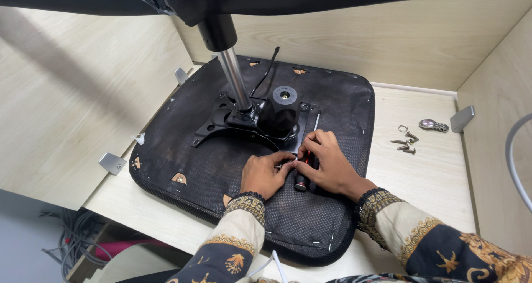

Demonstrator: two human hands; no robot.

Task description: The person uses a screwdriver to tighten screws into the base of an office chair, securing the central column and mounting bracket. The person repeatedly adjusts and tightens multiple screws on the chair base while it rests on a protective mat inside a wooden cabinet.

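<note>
Left hand (265,173) pinches a small screw (280,165); right hand (328,164) grips the screwdriver (302,175) on the seat base (183,150). Risk: screw slips off the tip, since both hands crowd it. Spare screws (405,143) lie right, well apart.

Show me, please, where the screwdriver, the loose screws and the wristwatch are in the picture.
screwdriver (302,179): head view, on its black and red handle, below the right hand.
loose screws (404,143): head view, on the middle of the small group on the desk.
wristwatch (428,124): head view, on its round face.

Matt black cloth seat underside (221,166), glossy (probably chromed) metal post (235,81)
</note>
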